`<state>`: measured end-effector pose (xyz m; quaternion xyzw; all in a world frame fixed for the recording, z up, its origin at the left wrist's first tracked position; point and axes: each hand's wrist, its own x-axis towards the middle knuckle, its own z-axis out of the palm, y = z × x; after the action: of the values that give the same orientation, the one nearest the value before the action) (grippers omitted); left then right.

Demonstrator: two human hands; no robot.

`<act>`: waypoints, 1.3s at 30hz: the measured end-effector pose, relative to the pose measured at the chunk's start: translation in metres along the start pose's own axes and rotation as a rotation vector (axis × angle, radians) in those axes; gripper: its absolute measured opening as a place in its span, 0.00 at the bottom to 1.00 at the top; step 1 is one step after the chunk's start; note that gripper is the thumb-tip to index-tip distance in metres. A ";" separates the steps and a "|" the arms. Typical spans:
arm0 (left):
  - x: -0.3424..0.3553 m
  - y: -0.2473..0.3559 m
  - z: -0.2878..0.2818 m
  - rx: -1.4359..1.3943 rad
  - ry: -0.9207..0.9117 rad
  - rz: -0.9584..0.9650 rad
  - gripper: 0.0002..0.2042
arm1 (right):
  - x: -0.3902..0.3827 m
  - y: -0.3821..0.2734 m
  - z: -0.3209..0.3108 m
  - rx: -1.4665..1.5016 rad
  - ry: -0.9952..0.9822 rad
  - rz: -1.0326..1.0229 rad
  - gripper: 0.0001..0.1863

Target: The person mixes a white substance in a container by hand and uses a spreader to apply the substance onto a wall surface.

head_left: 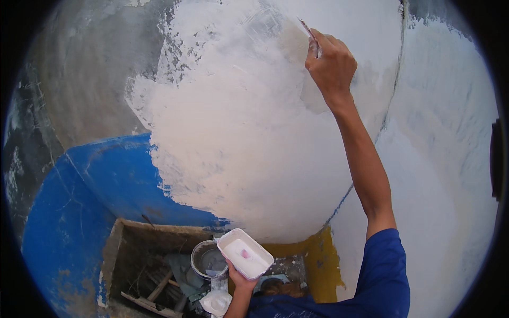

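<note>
My right hand (335,62) is raised high against the wall, its fingers closed round a thin flat tool, seen nearly edge-on, that looks like a putty knife (307,29). White coating (228,127) covers the wall around it, with damp-looking greyish patches beside the hand. Low in front of me, my left hand (242,280) grips a white rectangular tub (227,239) from below and the side. White paste lies inside the tub, with a small pinkish spot in its middle.
Below stands a concrete-walled bin (110,257) with wood pieces (160,286) and cloth in it. A bucket (194,261) sits left of the tub, above a white plastic bag (216,303). Blue wall (116,175) is at left, yellow wall (324,265) at lower right. A dark crack-like line (391,100) marks the wall's corner.
</note>
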<state>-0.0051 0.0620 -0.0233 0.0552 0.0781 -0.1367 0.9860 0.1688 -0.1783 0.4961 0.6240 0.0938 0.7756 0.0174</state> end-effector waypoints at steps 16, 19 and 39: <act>-0.015 0.010 -0.006 0.063 -0.087 -0.017 0.36 | -0.038 -0.044 0.054 -0.068 -0.016 -0.189 0.18; -0.007 0.008 -0.007 0.038 -0.014 -0.006 0.38 | -0.072 -0.070 0.059 0.041 -0.206 -0.263 0.19; -0.010 0.001 -0.024 0.062 0.011 0.016 0.39 | -0.122 -0.062 -0.003 0.292 -0.419 -0.200 0.21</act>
<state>-0.0177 0.0686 -0.0446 0.0873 0.0785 -0.1307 0.9844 0.1875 -0.1355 0.3672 0.7543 0.2603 0.6023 0.0228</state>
